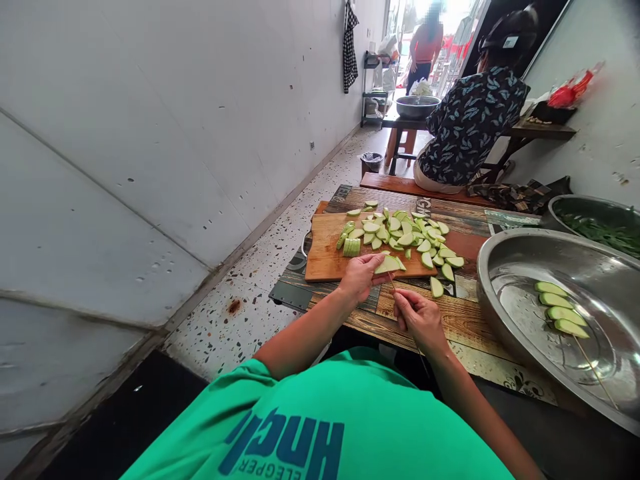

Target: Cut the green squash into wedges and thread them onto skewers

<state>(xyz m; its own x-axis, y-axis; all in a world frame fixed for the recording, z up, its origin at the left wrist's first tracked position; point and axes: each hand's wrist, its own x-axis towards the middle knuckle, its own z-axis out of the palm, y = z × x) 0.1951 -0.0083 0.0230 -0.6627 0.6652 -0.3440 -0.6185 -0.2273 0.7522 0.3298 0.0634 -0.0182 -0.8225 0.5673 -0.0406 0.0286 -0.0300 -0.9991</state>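
Left hand [358,275]: thumb and fingers pinch a pale green slice [387,265] just above the near edge of the cutting board [323,260]; whether a second slice sits behind it, I cannot tell.
Right hand [419,316]: fingers pinch a thin stick [391,283], its tip at the slice's lower edge; how deep it has gone in is hidden.
Stick tip: it points toward the left fingers, so a sudden push through the slice could prick them.
Held slice: it looks thin and moist; pushed too hard or off-centre, it could split, or slip from the pinch and turn.
Stick's lower end: it runs below the right hand past the edge of the counter [457,328], near the green shirt [320,413], and might snag there if the arm draws back.
Sliced pile [397,233]: it spills off the board's right side; a brushing sleeve or wrist could scatter it.
Loose slice [437,287]: it lies off the board, near the right hand, easily knocked.
Metal bowl [493,293]: one threaded stick [563,310] rests inside on the sloping metal, and a bump might make it slide.
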